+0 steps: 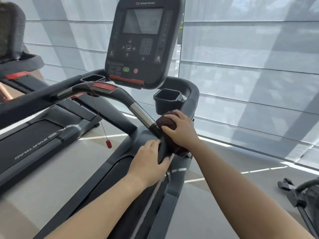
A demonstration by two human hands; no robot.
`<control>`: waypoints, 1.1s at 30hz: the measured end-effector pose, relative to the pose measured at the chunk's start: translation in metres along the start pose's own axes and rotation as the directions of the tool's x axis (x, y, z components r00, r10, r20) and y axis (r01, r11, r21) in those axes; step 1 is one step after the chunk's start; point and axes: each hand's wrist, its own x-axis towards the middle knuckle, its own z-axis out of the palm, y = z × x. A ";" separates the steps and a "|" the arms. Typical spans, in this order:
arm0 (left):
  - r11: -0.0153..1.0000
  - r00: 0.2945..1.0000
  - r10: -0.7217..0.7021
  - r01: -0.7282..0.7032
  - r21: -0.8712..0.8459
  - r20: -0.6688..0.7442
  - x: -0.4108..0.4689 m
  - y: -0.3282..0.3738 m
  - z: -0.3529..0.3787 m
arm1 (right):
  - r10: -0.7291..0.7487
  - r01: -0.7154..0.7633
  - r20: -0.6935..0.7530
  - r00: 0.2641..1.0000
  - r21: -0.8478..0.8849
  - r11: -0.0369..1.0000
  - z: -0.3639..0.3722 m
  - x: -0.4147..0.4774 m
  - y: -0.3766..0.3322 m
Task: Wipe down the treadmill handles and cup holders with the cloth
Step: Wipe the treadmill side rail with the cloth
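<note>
A dark brown cloth (164, 122) is bunched around the treadmill's inner handle (140, 114), just below its shiny metal sensor section. My right hand (179, 131) grips the cloth over the handle. My left hand (150, 163) holds the black lower end of the same handle, thumb wrapped round it. The right cup holder (167, 100) stands just beyond the cloth, next to the curved outer handrail (194, 97). The left cup holder (93, 78) sits left of the console.
The console (143, 42) rises above the handles. A red safety clip (109, 144) hangs on a cord from the stop button bar. A second treadmill (31, 135) stands to the left. Other gym equipment (300, 190) is at the lower right, with window blinds behind.
</note>
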 end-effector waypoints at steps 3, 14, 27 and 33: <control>0.999 0.999 -0.017 0.016 0.035 0.048 -0.012 0.000 -0.012 | -0.032 0.033 -0.027 0.999 0.037 0.999 -0.001 -0.031 -0.011; 0.995 0.995 -0.093 0.092 0.045 0.026 -0.118 -0.014 -0.051 | -0.023 0.028 0.113 0.993 -0.046 0.999 0.012 -0.059 -0.058; 0.999 0.998 -0.039 0.038 -0.025 -0.051 -0.117 -0.018 -0.039 | -0.036 0.039 -0.036 0.999 0.072 0.997 0.026 -0.117 -0.080; 0.999 0.999 0.038 -0.038 -0.007 0.005 -0.138 -0.021 -0.051 | 0.089 -0.089 -0.036 0.995 0.004 0.996 0.025 -0.136 -0.101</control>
